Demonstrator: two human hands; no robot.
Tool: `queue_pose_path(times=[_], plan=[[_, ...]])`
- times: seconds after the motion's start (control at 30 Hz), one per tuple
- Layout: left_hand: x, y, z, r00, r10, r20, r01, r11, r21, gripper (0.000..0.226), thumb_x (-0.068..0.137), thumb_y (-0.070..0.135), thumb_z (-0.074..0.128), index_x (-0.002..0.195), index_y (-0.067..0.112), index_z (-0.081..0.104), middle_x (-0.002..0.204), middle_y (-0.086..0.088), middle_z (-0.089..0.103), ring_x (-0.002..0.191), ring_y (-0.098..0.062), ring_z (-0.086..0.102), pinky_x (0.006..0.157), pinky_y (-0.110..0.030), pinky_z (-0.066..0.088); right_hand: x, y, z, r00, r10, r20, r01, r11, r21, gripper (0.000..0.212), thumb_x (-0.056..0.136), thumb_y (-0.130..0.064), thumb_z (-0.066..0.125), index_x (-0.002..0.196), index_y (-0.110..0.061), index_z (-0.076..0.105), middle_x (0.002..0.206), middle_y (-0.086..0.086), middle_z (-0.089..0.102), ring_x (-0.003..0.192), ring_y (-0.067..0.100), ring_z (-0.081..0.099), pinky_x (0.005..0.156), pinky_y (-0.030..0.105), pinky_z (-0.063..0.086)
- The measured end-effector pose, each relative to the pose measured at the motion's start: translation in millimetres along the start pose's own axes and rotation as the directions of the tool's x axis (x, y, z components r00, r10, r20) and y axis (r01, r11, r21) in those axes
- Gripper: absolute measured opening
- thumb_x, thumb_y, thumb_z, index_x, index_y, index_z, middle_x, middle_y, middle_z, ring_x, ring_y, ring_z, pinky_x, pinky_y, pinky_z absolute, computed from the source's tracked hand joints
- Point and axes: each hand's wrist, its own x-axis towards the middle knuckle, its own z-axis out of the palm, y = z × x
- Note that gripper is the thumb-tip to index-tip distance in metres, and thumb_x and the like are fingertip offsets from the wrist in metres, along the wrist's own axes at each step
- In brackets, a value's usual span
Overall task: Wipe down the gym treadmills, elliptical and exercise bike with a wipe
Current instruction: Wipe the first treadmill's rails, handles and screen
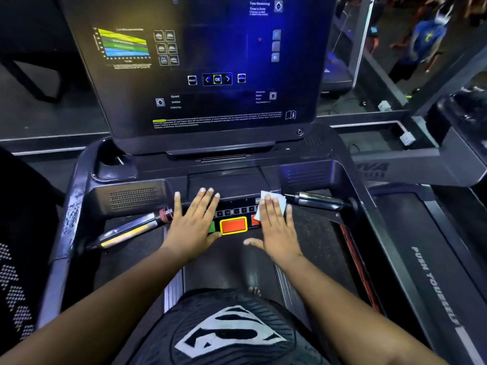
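The right hand (276, 227) lies flat, fingers straight, pressing one white wipe (272, 205) onto the treadmill's control strip (237, 212). The left hand (193, 222) rests flat beside it, holding nothing. Between them sits one orange stop button (233, 225). Two handlebar grips (317, 200) flank the panel, under one screen (210, 61).

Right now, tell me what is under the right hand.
A white wipe lies under the right hand, pressed flat against the treadmill's button panel. Its far edge shows past the fingers. A red button shows at the hand's edge; anything beneath is hidden.
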Motion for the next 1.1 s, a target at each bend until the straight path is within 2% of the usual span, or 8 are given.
queue_pose_path(times=[0.17, 0.33, 0.5, 0.63, 0.7, 0.9, 1.0, 1.1], plan=[[11.0, 9.2, -4.1, 0.999, 0.032, 0.012, -0.032, 0.999, -0.003, 0.11, 0.075, 0.054, 0.082, 0.16, 0.012, 0.027, 0.166, -0.008, 0.03, 0.155, -0.024, 0.024, 0.118, -0.073, 0.01, 17.9, -6.6, -18.0, 0.988, 0.096, -0.121, -0.086, 0.993, 0.084, 0.123, 0.077, -0.09, 0.026, 0.161, -0.004, 0.001, 0.17, 0.011, 0.001, 0.157, 0.026, 0.0, 0.125, 0.055, 0.001], [21.2, 10.6, -14.6, 0.988, 0.043, 0.149, -0.033, 0.997, -0.068, 0.108, 0.09, 0.051, 0.067, 0.161, 0.023, -0.009, 0.172, 0.001, -0.002, 0.156, -0.014, -0.011, 0.119, -0.069, -0.011, 33.1, 26.5, -46.3, 0.992, 0.092, -0.084, -0.079, 0.985, 0.152, 0.123, 0.074, -0.091, 0.018, 0.16, -0.004, 0.014, 0.167, 0.012, 0.02, 0.155, 0.027, 0.018, 0.126, 0.053, 0.005], [41.7, 32.9, -27.2, 0.965, 0.107, 0.238, -0.088, 0.992, -0.089, 0.116, 0.084, 0.044, 0.066, 0.16, 0.022, -0.019, 0.169, 0.002, -0.019, 0.153, -0.014, -0.023, 0.115, -0.07, -0.018, 30.7, 31.6, -41.9, 0.997, -0.044, -0.071, 0.055, 0.984, 0.171, 0.127, 0.069, -0.092, 0.026, 0.161, -0.005, 0.008, 0.169, 0.014, 0.01, 0.156, 0.029, 0.006, 0.125, 0.054, 0.011], [68.4, 64.9, -34.7, 0.959, 0.142, 0.246, -0.12, 0.987, -0.102, 0.113, 0.088, 0.059, 0.061, 0.16, 0.02, -0.017, 0.17, 0.001, -0.017, 0.156, -0.014, -0.017, 0.116, -0.071, -0.015, 45.0, 64.6, -38.7, 0.991, 0.126, -0.038, -0.118, 0.978, 0.173, 0.125, 0.07, -0.095, 0.021, 0.158, -0.006, 0.022, 0.156, 0.01, 0.041, 0.145, 0.025, 0.037, 0.124, 0.055, 0.015], [79.9, 78.5, -33.2, 0.955, 0.167, 0.245, -0.148, 0.985, -0.091, 0.111, 0.091, 0.066, 0.054, 0.16, 0.019, -0.019, 0.17, 0.001, -0.017, 0.156, -0.014, -0.017, 0.116, -0.072, -0.014, 36.8, 76.3, -32.0, 0.993, 0.114, -0.019, -0.112, 0.989, 0.093, 0.123, 0.071, -0.095, 0.02, 0.154, -0.005, 0.032, 0.148, 0.011, 0.048, 0.14, 0.028, 0.041, 0.122, 0.06, 0.019], [104.3, 103.2, -33.2, 0.953, 0.196, 0.233, -0.196, 0.98, -0.023, 0.11, 0.093, 0.071, 0.047, 0.158, 0.015, -0.021, 0.17, -0.001, -0.017, 0.156, -0.015, -0.016, 0.116, -0.073, -0.01, -7.7, 95.9, -5.7, 0.996, 0.033, -0.081, -0.032, 0.999, 0.013, 0.122, 0.073, -0.091, 0.026, 0.16, -0.007, 0.021, 0.167, 0.012, 0.02, 0.155, 0.029, 0.017, 0.117, 0.07, 0.018], [118.9, 110.7, -36.7, 0.945, 0.232, 0.231, -0.242, 0.97, 0.016, 0.107, 0.093, 0.074, 0.042, 0.16, 0.014, -0.018, 0.17, -0.001, -0.015, 0.157, -0.015, -0.013, 0.115, -0.074, -0.01, 15.4, 102.9, -9.6, 0.99, 0.041, -0.138, -0.035, 0.998, 0.05, 0.117, 0.073, -0.09, 0.026, 0.146, -0.001, 0.045, 0.15, 0.017, 0.048, 0.146, 0.032, 0.038, 0.118, 0.065, 0.025], [133.3, 117.9, -37.5, 0.937, 0.26, 0.233, -0.275, 0.961, 0.036, 0.108, 0.091, 0.073, 0.046, 0.162, 0.015, -0.011, 0.171, -0.002, -0.01, 0.158, -0.015, -0.008, 0.116, -0.073, -0.01, 44.9, 115.4, -18.1, 0.994, -0.012, -0.113, 0.025, 0.993, 0.117, 0.106, 0.07, -0.091, 0.031, 0.129, -0.007, 0.056, 0.118, 0.01, 0.064, 0.119, 0.03, 0.059, 0.12, 0.052, 0.029]])
